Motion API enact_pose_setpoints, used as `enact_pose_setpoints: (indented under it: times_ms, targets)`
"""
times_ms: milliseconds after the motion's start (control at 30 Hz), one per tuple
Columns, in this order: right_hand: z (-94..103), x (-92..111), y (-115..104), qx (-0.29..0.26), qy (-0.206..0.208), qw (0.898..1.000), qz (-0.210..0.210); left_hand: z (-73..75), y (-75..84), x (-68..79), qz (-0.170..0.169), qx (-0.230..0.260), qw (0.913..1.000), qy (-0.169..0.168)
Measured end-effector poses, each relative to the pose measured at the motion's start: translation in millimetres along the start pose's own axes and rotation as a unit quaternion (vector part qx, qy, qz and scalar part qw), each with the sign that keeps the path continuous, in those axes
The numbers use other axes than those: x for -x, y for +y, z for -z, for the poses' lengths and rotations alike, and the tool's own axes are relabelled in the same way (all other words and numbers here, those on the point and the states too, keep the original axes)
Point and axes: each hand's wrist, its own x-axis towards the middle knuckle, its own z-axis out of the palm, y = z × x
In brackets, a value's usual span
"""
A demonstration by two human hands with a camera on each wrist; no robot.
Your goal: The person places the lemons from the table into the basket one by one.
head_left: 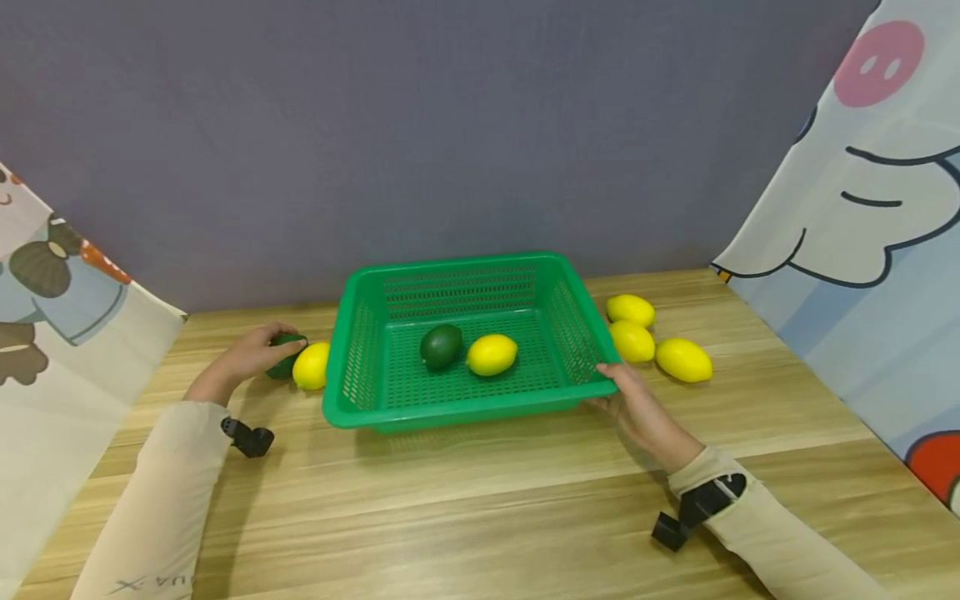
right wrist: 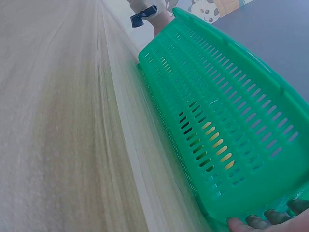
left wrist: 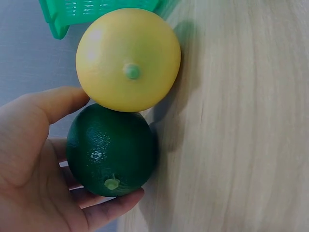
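My left hand [head_left: 257, 358] curls round a dark green lime [left wrist: 112, 151] on the table left of the basket. In the left wrist view the fingers wrap its far side and underside, and the thumb lies near where it meets a yellow lemon [left wrist: 129, 60]. That lemon sits between the lime and the green plastic basket [head_left: 457, 412]. At the basket's front right corner my right hand [head_left: 637, 410] grips the rim, thumb on top and fingers underneath. Inside the basket lie another dark green lime [head_left: 442, 347] and a yellow lemon [head_left: 492, 355], side by side.
Right of the basket lie three yellow lemons: one at the back [head_left: 631, 310], one by the basket wall [head_left: 633, 342] and one farther right [head_left: 684, 360]. A grey wall [head_left: 465, 133] rises behind the wooden table [head_left: 450, 517]. Printed cloths [head_left: 862, 200] hang at both sides.
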Motion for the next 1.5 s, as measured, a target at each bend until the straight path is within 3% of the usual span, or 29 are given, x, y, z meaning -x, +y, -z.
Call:
enact_pose_setpoints:
  times_ms: [600,1100,1500]
  targets:
    - [-1.1,-0.2,-1.7,-0.003,-0.018,1.000,0.011,-1.1,-3.0,2.6,0.018,0.013,0.9996,0.016]
    - [1.7,-1.9,-1.7,0.002,-0.029,0.999,0.013,13.3,4.9,6.0,-0.001,0.010,0.9991,0.042]
    - [2.9,0.1,-1.0,0.000,-0.032,0.999,0.018,24.1,28.7,10.7,-0.015,0.008,0.9981,0.059]
